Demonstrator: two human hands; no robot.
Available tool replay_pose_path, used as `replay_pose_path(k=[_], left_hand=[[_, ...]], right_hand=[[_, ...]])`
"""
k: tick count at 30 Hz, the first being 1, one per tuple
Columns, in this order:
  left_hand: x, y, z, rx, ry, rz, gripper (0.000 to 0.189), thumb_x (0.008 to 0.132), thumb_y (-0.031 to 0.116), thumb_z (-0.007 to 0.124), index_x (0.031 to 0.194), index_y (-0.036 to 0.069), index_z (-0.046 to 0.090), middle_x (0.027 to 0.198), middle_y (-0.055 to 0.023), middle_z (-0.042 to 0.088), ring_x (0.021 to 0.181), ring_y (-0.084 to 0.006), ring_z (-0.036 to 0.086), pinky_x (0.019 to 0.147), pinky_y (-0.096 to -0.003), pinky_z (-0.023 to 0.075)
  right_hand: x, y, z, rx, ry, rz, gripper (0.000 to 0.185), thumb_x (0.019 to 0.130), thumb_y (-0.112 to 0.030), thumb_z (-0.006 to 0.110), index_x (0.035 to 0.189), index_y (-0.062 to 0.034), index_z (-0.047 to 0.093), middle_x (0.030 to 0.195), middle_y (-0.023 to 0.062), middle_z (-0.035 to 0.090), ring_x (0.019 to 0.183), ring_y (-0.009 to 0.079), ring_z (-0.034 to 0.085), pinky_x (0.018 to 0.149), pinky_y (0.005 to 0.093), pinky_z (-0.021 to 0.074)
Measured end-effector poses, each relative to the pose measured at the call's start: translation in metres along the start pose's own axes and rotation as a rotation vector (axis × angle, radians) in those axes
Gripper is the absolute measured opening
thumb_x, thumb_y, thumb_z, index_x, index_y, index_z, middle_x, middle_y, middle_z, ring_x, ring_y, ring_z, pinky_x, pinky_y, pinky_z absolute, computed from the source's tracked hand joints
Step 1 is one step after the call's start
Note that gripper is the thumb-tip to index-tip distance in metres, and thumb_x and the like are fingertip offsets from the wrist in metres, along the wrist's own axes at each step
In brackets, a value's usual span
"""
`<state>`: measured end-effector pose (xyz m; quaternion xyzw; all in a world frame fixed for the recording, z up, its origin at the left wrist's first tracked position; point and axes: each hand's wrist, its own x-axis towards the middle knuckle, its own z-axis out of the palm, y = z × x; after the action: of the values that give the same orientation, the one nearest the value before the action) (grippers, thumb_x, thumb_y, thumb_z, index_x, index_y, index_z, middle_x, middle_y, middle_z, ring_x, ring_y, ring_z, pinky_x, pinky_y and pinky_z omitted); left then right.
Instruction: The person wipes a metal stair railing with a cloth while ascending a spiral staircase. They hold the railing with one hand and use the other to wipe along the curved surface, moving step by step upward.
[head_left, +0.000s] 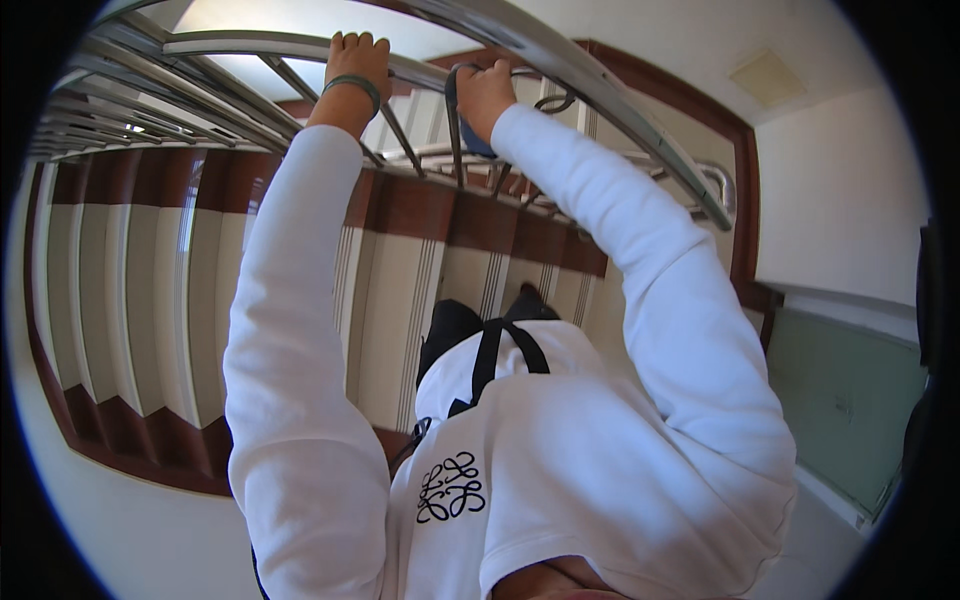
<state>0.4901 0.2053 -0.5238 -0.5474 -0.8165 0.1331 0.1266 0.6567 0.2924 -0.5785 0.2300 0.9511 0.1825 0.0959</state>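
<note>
My left hand (358, 71), with a green bangle on its wrist, grips a lower metal rail (247, 45) of the stair railing, knuckles up. To the right of it, my right hand (487, 91) is closed on a dark blue item (475, 141), seemingly cloth, against the same rail. Part of this item shows below the fingers, and a dark edge shows on their left side. The thick round handrail (600, 90) passes above and to the right of my right hand. Both forearms are in white sleeves.
Beige stairs (397, 300) with dark red borders run below the railing, and my feet are partly visible on them. Metal balusters (401, 135) and a curled scroll (555, 103) stand near my hands. A white wall (832, 202) and a greenish door-like panel (840, 405) are at the right.
</note>
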Motion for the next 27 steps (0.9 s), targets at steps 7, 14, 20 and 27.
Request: replay_pose_path(k=[7,14,20,27], left_hand=[[-0.009,0.046,-0.004,0.101,0.006,-0.172,0.051,0.086,0.023,0.069,0.133,0.006,0.057,0.138,-0.0151,0.056,0.137,-0.0339,0.044,0.121,-0.0473,0.0253],[-0.024,0.098,-0.014,0.095,-0.109,-0.197,0.071,0.084,0.025,0.074,0.147,0.008,0.044,0.156,-0.0162,0.041,0.151,-0.0379,0.026,0.122,-0.0485,0.0249],[-0.027,0.126,-0.006,0.161,-0.051,-0.174,0.078,0.085,0.025,0.074,0.150,0.004,0.038,0.157,-0.0164,0.037,0.152,-0.0369,0.024,0.123,-0.0475,0.0212],[-0.015,0.184,0.011,0.075,-0.083,0.095,0.061,0.084,0.023,0.066,0.140,0.003,0.055,0.149,-0.0170,0.049,0.149,-0.0337,0.031,0.124,-0.0508,0.0203]], right_hand=[[-0.038,0.033,0.066,-0.301,0.577,-0.169,0.036,0.094,-0.019,0.056,0.124,-0.0012,0.063,0.124,0.0118,0.067,0.120,0.0265,0.060,0.107,0.0442,0.0373],[-0.131,0.072,0.157,0.460,0.530,-0.435,0.030,0.090,-0.019,0.058,0.116,-0.0047,0.063,0.129,0.0149,0.065,0.126,0.0301,0.057,0.111,0.0451,0.0378],[-0.199,0.103,0.263,1.896,0.267,0.380,0.043,0.104,-0.035,0.053,0.118,0.0043,0.063,0.105,0.0146,0.071,0.096,0.0268,0.067,0.089,0.0379,0.0508],[-0.146,0.094,0.225,1.710,0.513,0.380,0.041,0.105,-0.026,0.054,0.133,0.0047,0.054,0.120,0.0238,0.067,0.109,0.0368,0.065,0.095,0.0421,0.0488]])
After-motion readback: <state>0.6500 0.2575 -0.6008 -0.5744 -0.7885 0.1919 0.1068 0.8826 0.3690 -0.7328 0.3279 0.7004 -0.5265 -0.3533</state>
